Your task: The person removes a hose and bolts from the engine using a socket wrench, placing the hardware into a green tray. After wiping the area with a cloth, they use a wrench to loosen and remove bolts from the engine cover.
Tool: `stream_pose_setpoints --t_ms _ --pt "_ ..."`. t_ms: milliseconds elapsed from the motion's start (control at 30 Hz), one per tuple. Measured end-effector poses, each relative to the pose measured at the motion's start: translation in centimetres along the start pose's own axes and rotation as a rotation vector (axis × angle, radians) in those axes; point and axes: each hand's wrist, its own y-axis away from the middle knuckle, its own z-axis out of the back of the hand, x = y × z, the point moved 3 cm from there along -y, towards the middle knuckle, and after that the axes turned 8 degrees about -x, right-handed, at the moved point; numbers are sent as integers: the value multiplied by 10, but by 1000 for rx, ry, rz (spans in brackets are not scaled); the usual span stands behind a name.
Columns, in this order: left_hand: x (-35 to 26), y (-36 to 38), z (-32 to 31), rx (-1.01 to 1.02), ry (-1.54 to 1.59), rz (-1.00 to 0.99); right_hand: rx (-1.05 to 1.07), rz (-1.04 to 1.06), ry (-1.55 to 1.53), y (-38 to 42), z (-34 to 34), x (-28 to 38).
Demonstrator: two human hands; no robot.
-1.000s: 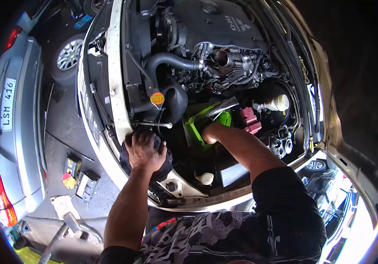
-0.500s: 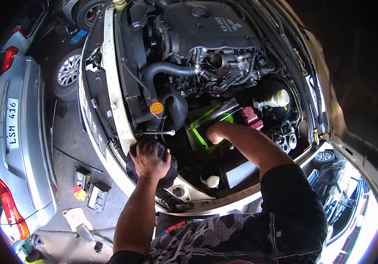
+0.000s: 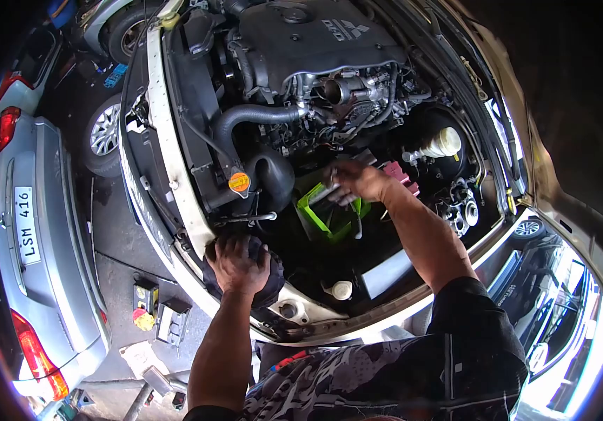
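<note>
Grn frame [image 3: 317, 220] partly under R grip [image 3: 347, 184]

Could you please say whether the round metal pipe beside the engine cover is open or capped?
Open: the metal pipe shows its hollow inside, uncapped.

Between the left hand [image 3: 240, 266], laid on a dark bundle [image 3: 268, 286], and the right forearm [image 3: 428, 242], a shadowed gap lies on the near side of the green frame [image 3: 321, 219]; a hand could enter there from above, though its depth is hidden. The thick black duct [image 3: 277, 181] bounds its upper left, and a thin bar [image 3: 256, 217] juts toward it. The right hand [image 3: 358, 182] blocks the frame's far part, with the pink box [image 3: 405, 177] crowding its wrist. A white cap [image 3: 342, 290] and pale panel [image 3: 387, 274] narrow the near edge.
</note>
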Motion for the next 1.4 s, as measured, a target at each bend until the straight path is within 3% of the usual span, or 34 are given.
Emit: stream_pose_setpoints --t_ms 100,333,367,433,667,767,900,1400 --pt "-1 -1 1 0 5 12 -112 125 -593 -23 2 17" --pt "-3 0 -1 -3 -42 -27 -360 157 -1150 -135 -2 86" --pt "-3 0 -2 -4 -38 -24 -470 72 -1260 -140 -4 100" --pt "-2 1 -5 -9 -26 -21 -385 92 -1354 -156 1 107" --pt "1 2 -8 -30 -9 -40 -359 59 -1436 -179 4 109" --pt "-3 -1 -3 -18 -15 -45 -267 119 -1487 -185 7 112" --pt "-5 -2 -1 -28 -3 -69 -362 227 -1584 -186 18 113" --pt "-2 0 -6 -57 21 -81 -271 302 -1665 -208 24 102"
